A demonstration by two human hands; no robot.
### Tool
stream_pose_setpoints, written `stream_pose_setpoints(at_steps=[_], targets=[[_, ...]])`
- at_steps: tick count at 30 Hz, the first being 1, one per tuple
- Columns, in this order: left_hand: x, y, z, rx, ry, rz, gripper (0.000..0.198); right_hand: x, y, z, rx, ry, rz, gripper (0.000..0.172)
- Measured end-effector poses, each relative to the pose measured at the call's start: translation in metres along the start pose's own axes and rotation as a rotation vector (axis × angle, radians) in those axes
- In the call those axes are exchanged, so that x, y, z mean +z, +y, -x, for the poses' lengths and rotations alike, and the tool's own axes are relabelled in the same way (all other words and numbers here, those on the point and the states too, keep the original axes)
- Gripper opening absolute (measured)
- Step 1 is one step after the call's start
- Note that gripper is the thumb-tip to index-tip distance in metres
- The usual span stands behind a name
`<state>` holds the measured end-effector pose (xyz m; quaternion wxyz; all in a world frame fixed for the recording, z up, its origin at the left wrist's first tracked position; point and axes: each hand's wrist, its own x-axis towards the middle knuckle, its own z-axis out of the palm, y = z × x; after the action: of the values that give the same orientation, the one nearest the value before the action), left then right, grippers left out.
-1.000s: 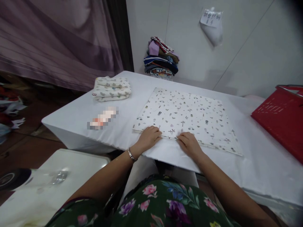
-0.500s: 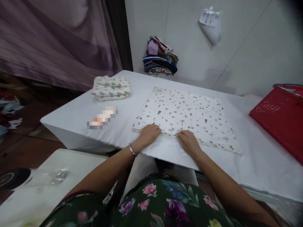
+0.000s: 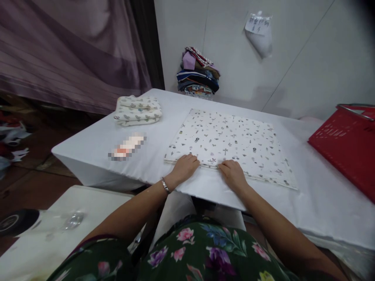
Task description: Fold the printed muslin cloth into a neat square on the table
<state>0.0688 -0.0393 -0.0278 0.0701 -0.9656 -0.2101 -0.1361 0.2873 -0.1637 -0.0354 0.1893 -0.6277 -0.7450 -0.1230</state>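
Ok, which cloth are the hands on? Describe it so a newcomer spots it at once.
Find the white table. On it, the left hand and right hand touch the near edge of the cloth. Printed with small dark motifs, it lies flat and broad, unlike the thick folded bundle to its left.

A printed cloth (image 3: 227, 142) lies flat on the white table (image 3: 328, 203). At the cloth's eight o'clock the left hand (image 3: 185, 168), with a bracelet (image 3: 165, 185) on its wrist, touches the near edge; at six the right hand (image 3: 233, 174) touches the same edge. Whether either hand grips is hard to tell. From the cloth's middle, a folded bundle (image 3: 138, 112) sits between nine and ten o'clock, a blurred item (image 3: 127, 147) at nine, stacked clothes (image 3: 198, 76) at eleven, a red basket (image 3: 345, 146) at three.
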Motion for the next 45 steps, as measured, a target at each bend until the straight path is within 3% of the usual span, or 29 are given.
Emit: stream_pose_setpoints(at_steps=[13, 22, 28, 32, 38, 45], targets=[[-0.003, 0.002, 0.004, 0.003, -0.018, 0.047, 0.015, 0.002, -0.002, 0.002, -0.024, -0.086, 0.013, 0.027], [-0.008, -0.008, 0.008, 0.079, -0.117, -0.049, 0.024, -0.012, -0.001, -0.001, -0.113, -0.336, 0.173, 0.029], [-0.018, -0.007, 0.007, 0.065, -0.170, -0.053, 0.028, -0.018, -0.012, -0.015, -0.143, -0.415, 0.296, 0.024], [-0.020, -0.001, 0.005, 0.019, -0.191, -0.067, 0.024, -0.015, -0.016, -0.015, -0.134, -0.369, 0.292, 0.020], [-0.016, -0.001, 0.013, -0.012, -0.145, -0.061, 0.026, -0.002, -0.007, 0.001, -0.179, -0.176, 0.195, 0.025], [-0.011, -0.006, 0.018, -0.028, -0.088, -0.013, 0.036, 0.001, -0.011, 0.000, -0.161, -0.117, 0.193, 0.031]])
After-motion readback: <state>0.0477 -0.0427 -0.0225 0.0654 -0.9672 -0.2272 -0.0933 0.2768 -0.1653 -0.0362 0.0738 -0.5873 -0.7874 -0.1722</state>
